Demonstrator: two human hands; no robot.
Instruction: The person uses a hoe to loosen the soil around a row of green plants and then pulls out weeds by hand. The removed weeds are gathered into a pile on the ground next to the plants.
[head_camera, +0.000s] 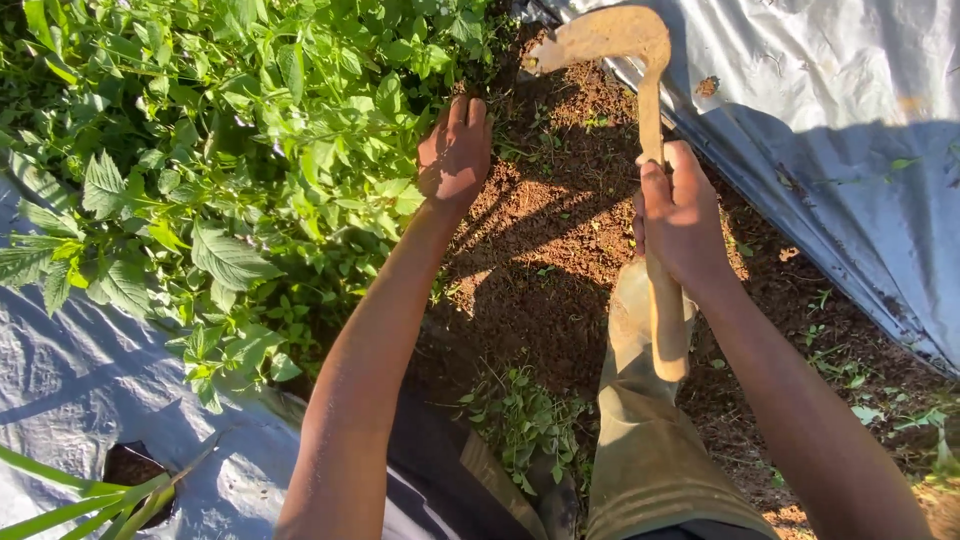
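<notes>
My right hand (681, 219) is closed around the wooden handle of a short hoe (655, 120). Its curved, soil-caked blade points left above the bare soil at the top of the view. My left hand (455, 152) reaches forward into the edge of a dense patch of green weeds (230, 150), fingers curled among the stems; what it holds is hidden by leaves. Bare reddish-brown soil (540, 250) lies between the two hands.
Silver plastic mulch sheeting (850, 130) covers the ground at the right and also at the lower left (70, 380), where a hole shows a plant with long leaves (90, 500). My trouser leg (645, 440) and a boot (555, 500) are below. Pulled weeds (520, 420) lie near them.
</notes>
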